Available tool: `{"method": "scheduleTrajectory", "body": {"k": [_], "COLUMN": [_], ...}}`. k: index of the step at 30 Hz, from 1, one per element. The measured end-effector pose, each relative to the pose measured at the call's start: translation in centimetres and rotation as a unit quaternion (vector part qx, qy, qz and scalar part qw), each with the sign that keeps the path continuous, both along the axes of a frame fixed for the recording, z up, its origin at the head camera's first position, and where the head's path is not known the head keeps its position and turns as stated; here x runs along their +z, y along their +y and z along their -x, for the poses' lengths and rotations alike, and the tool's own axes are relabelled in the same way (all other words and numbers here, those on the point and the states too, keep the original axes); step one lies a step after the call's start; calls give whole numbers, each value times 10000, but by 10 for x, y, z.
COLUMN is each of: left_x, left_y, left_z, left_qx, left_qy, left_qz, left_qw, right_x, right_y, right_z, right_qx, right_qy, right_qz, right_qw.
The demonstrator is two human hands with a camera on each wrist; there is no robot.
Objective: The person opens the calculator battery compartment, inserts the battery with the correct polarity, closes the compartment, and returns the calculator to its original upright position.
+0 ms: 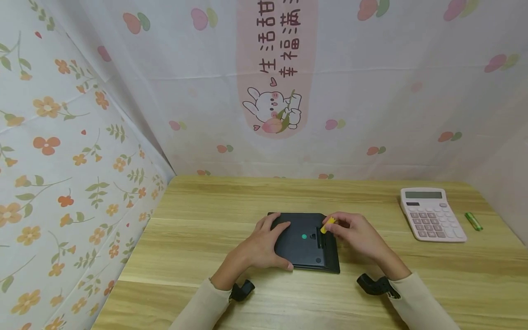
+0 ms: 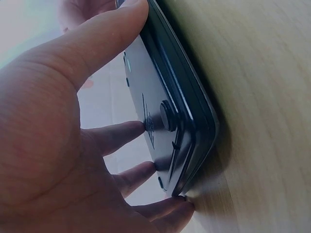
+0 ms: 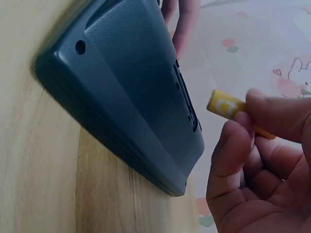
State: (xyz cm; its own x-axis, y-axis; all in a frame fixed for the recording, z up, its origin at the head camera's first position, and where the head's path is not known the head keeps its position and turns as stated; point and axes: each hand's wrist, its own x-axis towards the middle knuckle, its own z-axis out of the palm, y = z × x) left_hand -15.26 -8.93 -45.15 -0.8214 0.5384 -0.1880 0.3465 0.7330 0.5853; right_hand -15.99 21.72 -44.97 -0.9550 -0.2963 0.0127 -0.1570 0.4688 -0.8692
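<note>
Right hand (image 1: pixel 358 233), closed in a pinch on a yellow battery (image 3: pixel 226 106): thumb and fingertips grip the cylinder, leaving one end exposed toward a black device (image 1: pixel 294 252). From my remote position I see the battery tilted over the open compartment (image 1: pixel 321 238) in the device's back; in the right wrist view its exposed end stands apart from the casing. The device lies back upward on the table (image 1: pixel 198 247), between the two hands.

Left hand (image 1: pixel 261 247), open, with fingers spread: the thumb rests at the device's near edge, while other fingers reach over its left part. In the left wrist view I can make out fingertips against the casing and a round dark foot (image 2: pixel 167 115) projecting from the back. A small green disc (image 1: pixel 304 236) marks the back, just left of the compartment.

At the right of the table, well apart from the hands, I note a pale pink calculator (image 1: pixel 447 224), keys upward, and near its right side a green battery (image 1: pixel 473 221). Light sleeves (image 1: pixel 206 305) cover the forearms, and a black unit (image 1: pixel 243 291) is worn at each wrist. Behind the table hangs a pale cloth (image 1: pixel 350 91) printed with a rabbit and written characters; a floral cloth (image 1: pixel 41 183) hangs at the left.
</note>
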Motion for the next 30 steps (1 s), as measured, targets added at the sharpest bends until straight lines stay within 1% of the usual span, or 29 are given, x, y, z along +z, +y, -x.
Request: {"method": "scheduleTrajectory", "body": {"k": [5,10,13,17,23,30], "left_x": [0,0,0,0,0,1], "left_y": [-1,-1,-1,0,0,0], "left_z": [-1,-1,0,0,0,0], "left_qx": [-8,-23,-20,-25,-17,-29], "left_qy": [-25,-18,-22,-4,14,26], "left_qz": [-32,-14,-17,-8,26,17], "left_qw": [10000,10000,10000,10000,10000,10000], "right_x": [-1,-1,-1,-2,-4,-3], "right_y": [0,0,0,0,-2,-9], "right_z": [1,2,3,2,1,0], "right_qx": [-23,70,127,97,35,-41], "right_qy": [-205,-517,-603,-658,-597,-380], "right_qz": [277,660,725,701,767,969], "right_qw": [9994,9965,9955,9953,9953,9946]}}
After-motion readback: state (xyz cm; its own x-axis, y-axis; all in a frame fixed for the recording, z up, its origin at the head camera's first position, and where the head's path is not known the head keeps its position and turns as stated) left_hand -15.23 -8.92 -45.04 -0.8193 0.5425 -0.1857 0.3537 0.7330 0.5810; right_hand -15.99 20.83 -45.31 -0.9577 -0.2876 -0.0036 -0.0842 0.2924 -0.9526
